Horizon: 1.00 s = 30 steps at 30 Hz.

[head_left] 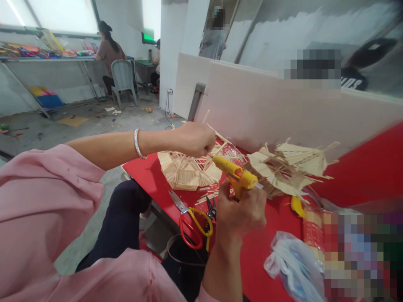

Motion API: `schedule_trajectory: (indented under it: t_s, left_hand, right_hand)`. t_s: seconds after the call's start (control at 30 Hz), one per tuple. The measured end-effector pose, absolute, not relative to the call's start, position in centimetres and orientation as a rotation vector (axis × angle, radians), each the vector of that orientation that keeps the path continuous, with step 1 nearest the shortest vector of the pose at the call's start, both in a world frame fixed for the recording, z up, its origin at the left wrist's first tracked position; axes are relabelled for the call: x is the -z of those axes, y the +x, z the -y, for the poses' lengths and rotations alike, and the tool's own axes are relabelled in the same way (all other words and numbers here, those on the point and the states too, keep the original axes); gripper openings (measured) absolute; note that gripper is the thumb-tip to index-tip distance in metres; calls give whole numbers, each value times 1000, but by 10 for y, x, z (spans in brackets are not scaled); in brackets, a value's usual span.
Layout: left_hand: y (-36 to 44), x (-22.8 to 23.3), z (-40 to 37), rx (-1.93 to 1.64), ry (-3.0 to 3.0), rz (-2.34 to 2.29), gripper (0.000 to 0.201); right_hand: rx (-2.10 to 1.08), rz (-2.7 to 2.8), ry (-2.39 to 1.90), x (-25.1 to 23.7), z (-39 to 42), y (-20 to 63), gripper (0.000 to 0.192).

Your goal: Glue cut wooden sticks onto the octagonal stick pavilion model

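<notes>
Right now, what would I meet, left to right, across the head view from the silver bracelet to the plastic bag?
Silver bracelet → scissors → yellow glue gun held in the right hand → plastic bag.

The worktop (278, 218) is red, the glue gun (227, 166) yellow. From the gun: pale straw stick frame (185, 179) at nine o'clock, second frame (299, 156) at three, red-and-yellow scissors handles (181, 229) towards eight, cloudy-white bag (292, 260) at five.

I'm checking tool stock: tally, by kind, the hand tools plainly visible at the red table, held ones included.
Glue gun, in the right hand: 1
Scissors: 1
Pliers or cutters: 1
Total: 3
Yellow piece too unclear to count.
</notes>
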<state>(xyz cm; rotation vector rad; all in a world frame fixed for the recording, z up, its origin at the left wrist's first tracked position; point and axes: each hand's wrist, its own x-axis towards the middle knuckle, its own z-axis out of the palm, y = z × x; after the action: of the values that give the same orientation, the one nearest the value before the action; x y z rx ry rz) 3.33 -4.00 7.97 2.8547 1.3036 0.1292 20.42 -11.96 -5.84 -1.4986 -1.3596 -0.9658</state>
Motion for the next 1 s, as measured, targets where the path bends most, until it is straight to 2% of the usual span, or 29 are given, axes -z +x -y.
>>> schedule_trajectory:
  t_s: [0.8,1.0]
  left_hand:
    - [33,-81,42,-110,2890,-1277,22]
    - [33,-78,41,-99,2855,-1341,28]
  right_hand:
    - [1023,1374,-1516,56,119,203,15]
    - [1008,1355,-1503,58,121,203,15]
